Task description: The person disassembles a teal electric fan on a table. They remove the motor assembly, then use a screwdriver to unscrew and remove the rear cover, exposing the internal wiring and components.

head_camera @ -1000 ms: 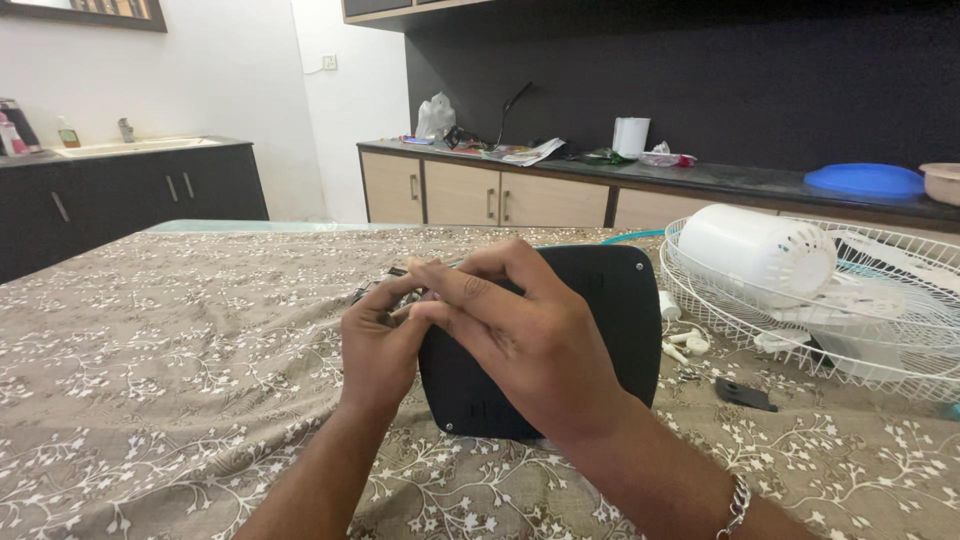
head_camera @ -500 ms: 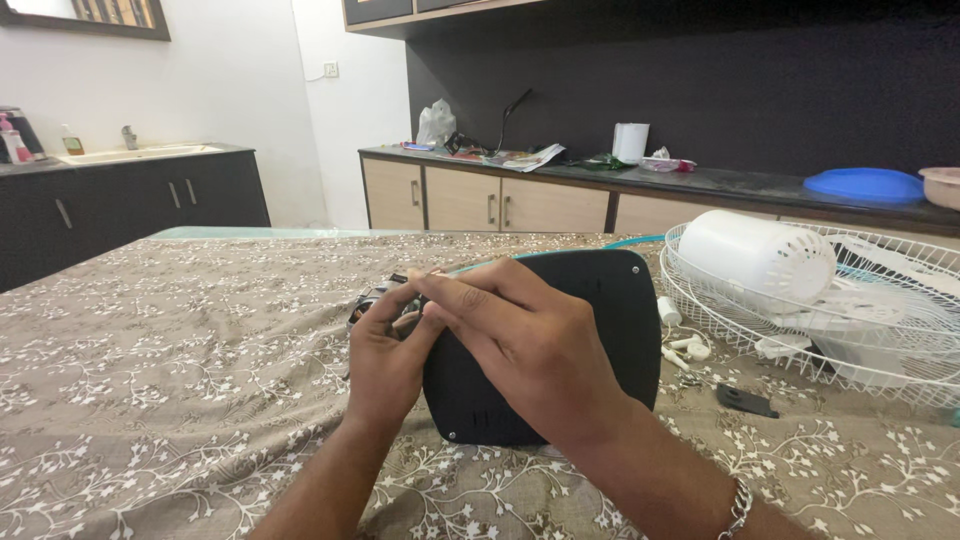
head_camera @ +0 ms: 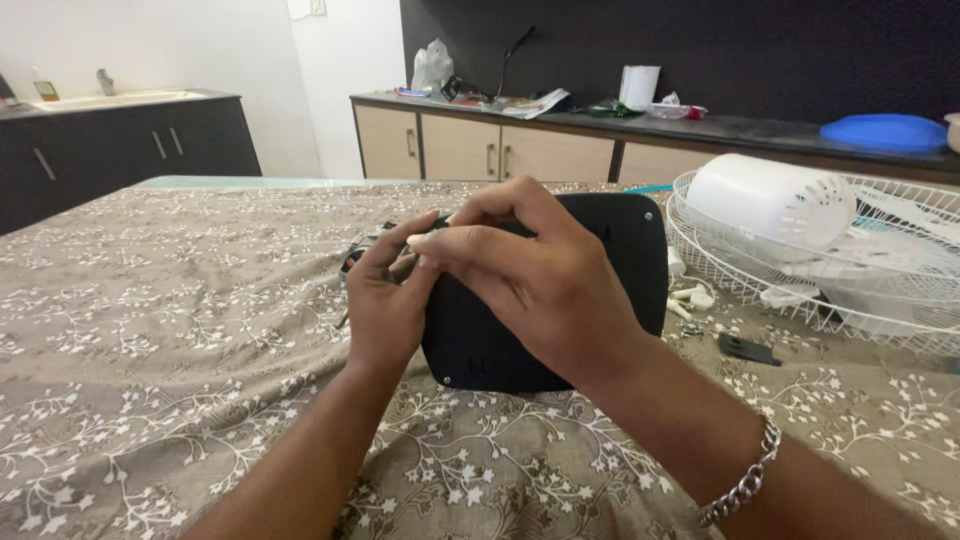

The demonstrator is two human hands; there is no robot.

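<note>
Both hands meet above a black rounded panel (head_camera: 610, 270); the left hand (head_camera: 385, 305) and right hand (head_camera: 540, 285) pinch something small (mostly hidden, unidentifiable) between curled fingertips.

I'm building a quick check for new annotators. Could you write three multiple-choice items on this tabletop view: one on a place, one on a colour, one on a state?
1. Where does the wire fan guard lie relative to the black panel?
A. To its right
B. To its left
C. Under it

2. What colour is the lid on the far counter?
A. Red
B. Blue
C. Yellow

3. How are the left hand and right hand placed?
A. Flat on the tablecloth, wide apart
B. Raised off the table, empty
C. Fingertips together at the panel's upper left edge

Answers: 1 A, the guard sits at the right on the tablecloth. 2 B, it is plainly blue. 3 C, both pinch something small there.
</note>
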